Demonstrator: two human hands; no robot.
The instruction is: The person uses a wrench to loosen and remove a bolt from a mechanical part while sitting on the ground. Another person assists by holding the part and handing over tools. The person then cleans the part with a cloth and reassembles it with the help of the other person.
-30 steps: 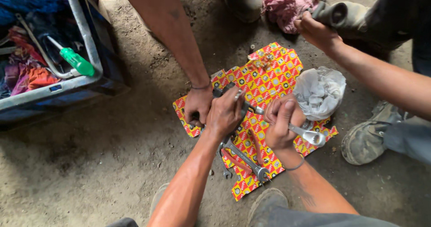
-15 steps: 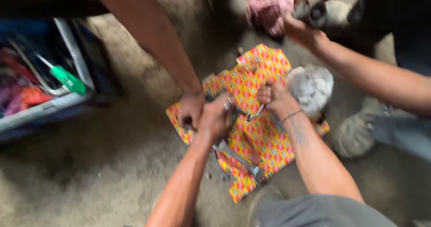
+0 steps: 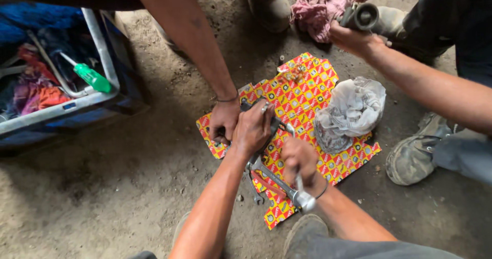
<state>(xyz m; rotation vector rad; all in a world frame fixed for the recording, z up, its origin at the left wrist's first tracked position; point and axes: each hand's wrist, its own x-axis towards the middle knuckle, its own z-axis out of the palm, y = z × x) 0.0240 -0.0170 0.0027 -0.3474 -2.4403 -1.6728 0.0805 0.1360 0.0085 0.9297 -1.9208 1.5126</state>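
On the head view, I'm watching my right hand (image 3: 302,159) coming back down from the upper part of the patterned cardboard (image 3: 307,92) to the lower centre of the frame. It is clenching round a silver tool handle (image 3: 300,195) whose bright end is poking out just below the fist. My left hand (image 3: 253,128) is holding much where it was, fingers wrapped over the top of the dark metal part (image 3: 271,123) at centre frame, pressing it to the cardboard. So the two-handed work on that part is looking engaged again.

A co-worker's hand (image 3: 223,120) is bracing the same part from the left, touching it. The part itself is mostly hidden under the hands. Spanners (image 3: 266,174) are lying beside it, and a crumpled grey plastic bag (image 3: 348,113) is sitting to the right.
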